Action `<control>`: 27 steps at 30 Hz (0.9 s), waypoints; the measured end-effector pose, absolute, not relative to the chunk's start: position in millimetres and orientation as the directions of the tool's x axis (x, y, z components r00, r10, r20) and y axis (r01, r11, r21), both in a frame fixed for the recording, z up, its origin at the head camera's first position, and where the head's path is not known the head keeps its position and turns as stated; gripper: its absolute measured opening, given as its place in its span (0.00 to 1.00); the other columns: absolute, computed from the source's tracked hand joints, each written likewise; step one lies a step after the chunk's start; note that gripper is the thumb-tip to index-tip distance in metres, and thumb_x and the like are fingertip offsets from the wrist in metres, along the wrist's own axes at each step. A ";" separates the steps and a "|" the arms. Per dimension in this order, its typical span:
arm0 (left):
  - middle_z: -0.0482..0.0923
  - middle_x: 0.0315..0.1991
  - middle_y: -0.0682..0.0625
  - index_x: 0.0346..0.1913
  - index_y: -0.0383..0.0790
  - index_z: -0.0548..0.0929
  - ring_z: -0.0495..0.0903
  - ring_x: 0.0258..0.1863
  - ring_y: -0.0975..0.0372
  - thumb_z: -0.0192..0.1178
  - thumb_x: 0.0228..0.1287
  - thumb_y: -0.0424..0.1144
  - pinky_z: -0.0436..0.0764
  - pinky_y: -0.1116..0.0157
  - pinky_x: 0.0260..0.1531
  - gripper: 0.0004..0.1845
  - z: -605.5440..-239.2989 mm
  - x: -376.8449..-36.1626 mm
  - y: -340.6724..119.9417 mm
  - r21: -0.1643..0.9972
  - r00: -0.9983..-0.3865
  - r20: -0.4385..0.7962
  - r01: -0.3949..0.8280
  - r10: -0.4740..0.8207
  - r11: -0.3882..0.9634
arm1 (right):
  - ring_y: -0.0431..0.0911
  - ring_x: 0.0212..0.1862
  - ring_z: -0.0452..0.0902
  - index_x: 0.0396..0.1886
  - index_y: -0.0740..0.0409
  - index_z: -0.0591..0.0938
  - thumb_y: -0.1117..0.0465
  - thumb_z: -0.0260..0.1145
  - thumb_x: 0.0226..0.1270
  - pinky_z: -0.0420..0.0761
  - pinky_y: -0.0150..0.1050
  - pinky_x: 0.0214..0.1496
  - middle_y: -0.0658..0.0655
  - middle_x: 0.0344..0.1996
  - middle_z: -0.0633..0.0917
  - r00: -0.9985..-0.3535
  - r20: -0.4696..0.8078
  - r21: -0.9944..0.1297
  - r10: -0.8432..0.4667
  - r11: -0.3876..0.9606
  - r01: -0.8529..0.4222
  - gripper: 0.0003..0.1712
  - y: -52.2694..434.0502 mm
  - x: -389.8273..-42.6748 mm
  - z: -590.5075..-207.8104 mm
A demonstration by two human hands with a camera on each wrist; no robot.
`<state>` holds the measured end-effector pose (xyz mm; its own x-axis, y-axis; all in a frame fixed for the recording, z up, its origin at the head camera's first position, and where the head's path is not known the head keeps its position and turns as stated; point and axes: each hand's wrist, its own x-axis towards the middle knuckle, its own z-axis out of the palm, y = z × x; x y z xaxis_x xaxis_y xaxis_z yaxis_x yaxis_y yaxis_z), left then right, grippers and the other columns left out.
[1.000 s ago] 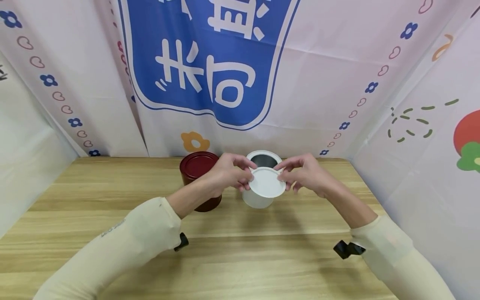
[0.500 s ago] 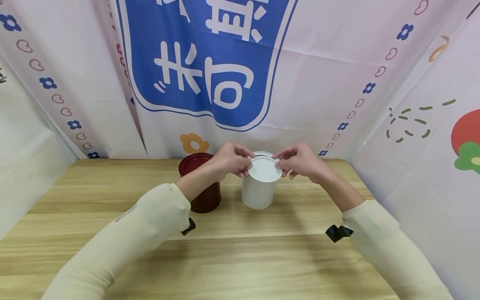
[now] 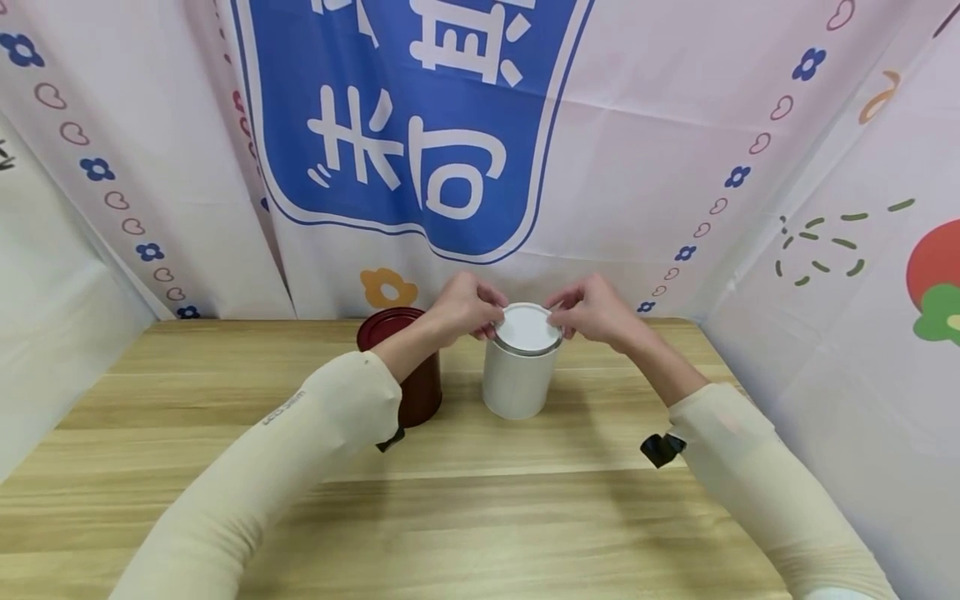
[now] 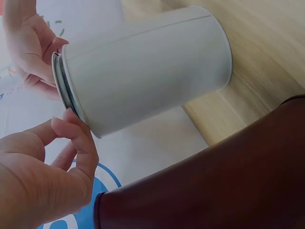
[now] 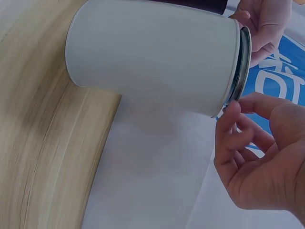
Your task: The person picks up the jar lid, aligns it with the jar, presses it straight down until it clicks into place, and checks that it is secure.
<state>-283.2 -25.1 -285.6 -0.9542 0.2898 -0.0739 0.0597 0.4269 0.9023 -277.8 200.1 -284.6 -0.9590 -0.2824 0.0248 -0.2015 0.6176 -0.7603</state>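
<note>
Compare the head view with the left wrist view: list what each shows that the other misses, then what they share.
Head view only: the flat top of the white lid, both cream sleeves, and the full wooden table with the printed backdrop behind.

Left wrist view only: the metal rim under the lid, seen edge-on, and the can's side seam.

Both: the white can, the dark red can, the left hand and right hand pinching the lid's edge.

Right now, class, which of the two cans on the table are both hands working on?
The white can, with both hands' fingertips at its white lid. The dark red can beside it goes untouched behind the left forearm.
</note>
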 end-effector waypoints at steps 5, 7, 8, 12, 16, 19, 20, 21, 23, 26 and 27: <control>0.83 0.36 0.40 0.45 0.27 0.88 0.76 0.23 0.59 0.64 0.66 0.24 0.78 0.71 0.22 0.08 -289.4 -287.3 -24.6 0.881 -0.957 -0.048 0.094 0.285 0.463 | 0.49 0.28 0.77 0.46 0.68 0.89 0.70 0.69 0.66 0.77 0.33 0.26 0.60 0.29 0.85 -0.957 0.047 -0.738 -0.287 0.635 -0.227 0.11 199.2 -281.9 -288.9; 0.83 0.36 0.41 0.45 0.28 0.89 0.75 0.25 0.59 0.64 0.65 0.24 0.77 0.70 0.23 0.08 -291.4 -288.4 -24.3 0.870 -0.959 -0.034 0.110 0.282 0.480 | 0.48 0.28 0.76 0.45 0.68 0.89 0.70 0.70 0.65 0.77 0.33 0.26 0.59 0.29 0.85 -0.957 0.056 -0.724 -0.284 0.648 -0.235 0.11 198.9 -283.3 -291.1; 0.82 0.36 0.41 0.45 0.28 0.89 0.75 0.26 0.58 0.65 0.65 0.24 0.77 0.70 0.23 0.08 -292.5 -288.8 -24.2 0.866 -0.959 -0.026 0.119 0.281 0.486 | 0.47 0.28 0.76 0.45 0.68 0.89 0.70 0.70 0.65 0.76 0.34 0.27 0.58 0.28 0.84 -0.958 0.059 -0.719 -0.282 0.654 -0.237 0.11 198.8 -284.0 -292.2; 0.81 0.36 0.42 0.45 0.28 0.89 0.74 0.30 0.57 0.66 0.64 0.25 0.77 0.69 0.26 0.08 -296.1 -289.1 -24.0 0.852 -0.960 0.002 0.148 0.279 0.503 | 0.46 0.28 0.75 0.43 0.66 0.90 0.70 0.71 0.64 0.76 0.34 0.27 0.57 0.27 0.82 -0.959 0.076 -0.703 -0.274 0.667 -0.247 0.09 197.9 -284.6 -295.0; 0.81 0.36 0.42 0.46 0.28 0.89 0.75 0.32 0.56 0.66 0.64 0.25 0.78 0.69 0.28 0.09 -298.4 -288.8 -24.8 0.850 -0.959 0.005 0.153 0.283 0.504 | 0.45 0.27 0.74 0.42 0.67 0.90 0.70 0.71 0.63 0.76 0.33 0.26 0.56 0.25 0.80 -0.957 0.081 -0.703 -0.280 0.664 -0.254 0.09 197.3 -283.9 -296.3; 0.80 0.35 0.42 0.46 0.28 0.89 0.75 0.31 0.57 0.66 0.64 0.25 0.77 0.69 0.28 0.09 -298.8 -288.4 -24.8 0.847 -0.960 0.010 0.158 0.281 0.508 | 0.45 0.27 0.73 0.43 0.67 0.90 0.70 0.71 0.63 0.75 0.33 0.26 0.55 0.25 0.80 -0.956 0.084 -0.702 -0.282 0.663 -0.258 0.10 197.2 -283.5 -296.6; 0.80 0.34 0.43 0.45 0.28 0.89 0.75 0.30 0.57 0.66 0.64 0.25 0.77 0.69 0.27 0.09 -298.6 -288.1 -24.8 0.845 -0.960 0.015 0.162 0.281 0.509 | 0.45 0.27 0.73 0.43 0.67 0.90 0.70 0.71 0.63 0.75 0.33 0.26 0.56 0.25 0.80 -0.956 0.085 -0.701 -0.282 0.664 -0.258 0.10 197.2 -283.3 -296.7; 0.79 0.33 0.43 0.45 0.28 0.89 0.75 0.30 0.57 0.66 0.64 0.25 0.77 0.69 0.27 0.09 -298.4 -287.8 -24.9 0.844 -0.959 0.019 0.166 0.281 0.510 | 0.45 0.27 0.73 0.44 0.67 0.90 0.70 0.71 0.63 0.75 0.33 0.26 0.56 0.25 0.80 -0.956 0.084 -0.700 -0.281 0.666 -0.258 0.10 197.2 -283.3 -296.7; 0.78 0.32 0.44 0.45 0.28 0.89 0.74 0.28 0.58 0.67 0.64 0.25 0.77 0.70 0.26 0.08 -298.1 -287.3 -25.5 0.840 -0.958 0.027 0.176 0.284 0.514 | 0.45 0.28 0.73 0.45 0.68 0.90 0.70 0.71 0.64 0.76 0.33 0.27 0.56 0.26 0.80 -0.955 0.082 -0.698 -0.285 0.667 -0.260 0.11 197.7 -283.3 -296.4; 0.77 0.32 0.44 0.46 0.28 0.89 0.74 0.29 0.58 0.67 0.66 0.27 0.76 0.70 0.26 0.09 -296.6 -286.6 -27.9 0.837 -0.954 0.057 0.206 0.294 0.506 | 0.46 0.29 0.74 0.47 0.69 0.89 0.68 0.70 0.66 0.77 0.34 0.28 0.57 0.29 0.81 -0.956 0.072 -0.719 -0.286 0.649 -0.248 0.12 200.0 -282.7 -294.9; 0.78 0.33 0.44 0.48 0.28 0.88 0.75 0.30 0.58 0.67 0.66 0.28 0.76 0.69 0.27 0.09 -295.6 -286.3 -29.0 0.833 -0.952 0.075 0.223 0.297 0.505 | 0.46 0.30 0.75 0.49 0.70 0.88 0.67 0.70 0.67 0.77 0.34 0.28 0.58 0.30 0.82 -0.956 0.076 -0.728 -0.282 0.640 -0.246 0.13 201.3 -282.8 -294.4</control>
<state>-286.3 -29.0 -295.6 -0.9519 0.2972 0.0750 0.2235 0.5055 0.8334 -282.8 201.3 -294.4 -0.9565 -0.2817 0.0760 -0.2463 0.6401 -0.7277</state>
